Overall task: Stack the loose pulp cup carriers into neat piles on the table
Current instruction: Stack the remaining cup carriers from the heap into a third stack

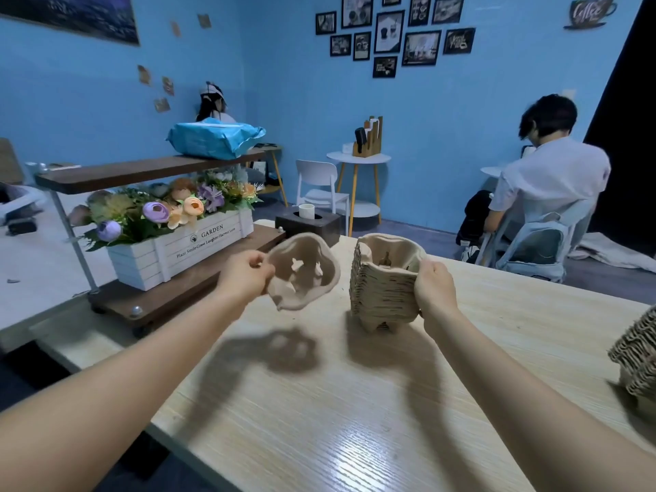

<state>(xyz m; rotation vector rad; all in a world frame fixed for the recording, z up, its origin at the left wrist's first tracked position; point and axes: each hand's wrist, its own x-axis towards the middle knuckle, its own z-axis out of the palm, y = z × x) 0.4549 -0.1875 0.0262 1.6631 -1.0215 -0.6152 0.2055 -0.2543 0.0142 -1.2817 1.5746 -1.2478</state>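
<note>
A blue-walled café room is filling the head view, with a pale wood-grain table (pixel 355 403) running from the bottom edge up toward the centre. At about ten o'clock a white flower box (pixel 184 250) lettered GARDEN is sitting on the lower board of a dark wooden shelf (pixel 149 172), and a blue plastic package (pixel 216 138) is lying on the upper board. At twelve o'clock a cluster of framed pictures (pixel 394 33) is hanging on the wall, and below it a round white side table (pixel 358 158) is standing beside a white chair (pixel 319 186). At two o'clock a person in a white shirt (pixel 550 179) is sitting turned away.

Just left of centre, the left hand (pixel 245 275) is pinching the rim of a single pulp cup carrier (pixel 305 275) between thumb and curled fingers, holding it tilted in the air above the table, its shadow falling on the wood below. Just right of centre, the right hand (pixel 435 289) is gripping the right side of a tall stack of carriers (pixel 383 285), fingers wrapped round its edge; the stack is standing on the table. The loose carrier and the stack are near each other but apart. At the four o'clock edge, a second pile of carriers (pixel 639 360) is sitting on the table, partly cut off.
</note>
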